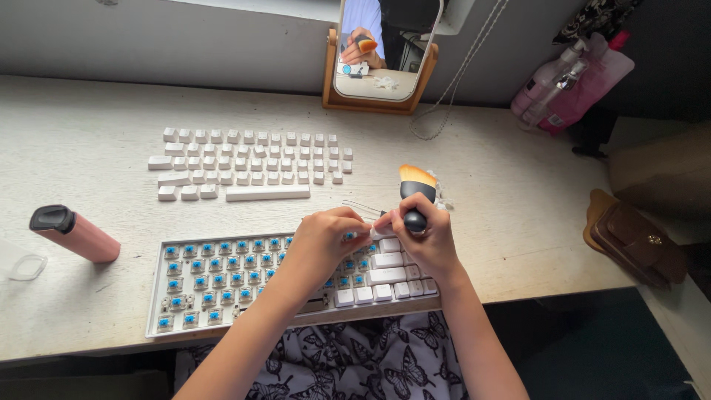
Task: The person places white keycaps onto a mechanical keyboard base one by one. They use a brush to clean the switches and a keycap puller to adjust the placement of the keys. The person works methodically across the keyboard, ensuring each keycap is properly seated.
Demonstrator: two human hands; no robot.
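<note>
A white mechanical keyboard [222,285] lies at the desk's front edge, most keys removed so blue switches show; several white keycaps remain at its right end. My right hand [424,237] grips a black-handled brush [415,190] with orange-tipped bristles, held upright over the keyboard's top right corner. My left hand [324,241] rests on the keyboard beside it, fingertips pinching a small white keycap near the brush handle. The removed white keycaps [248,164] lie in ordered rows on the desk behind the keyboard.
A pink bottle with a black cap [74,233] lies at the left. A wood-framed mirror [381,55] stands at the back. Pink spray bottles [570,81] and a brown leather bag [637,241] sit on the right. A thin wire puller [363,207] lies by the keycaps.
</note>
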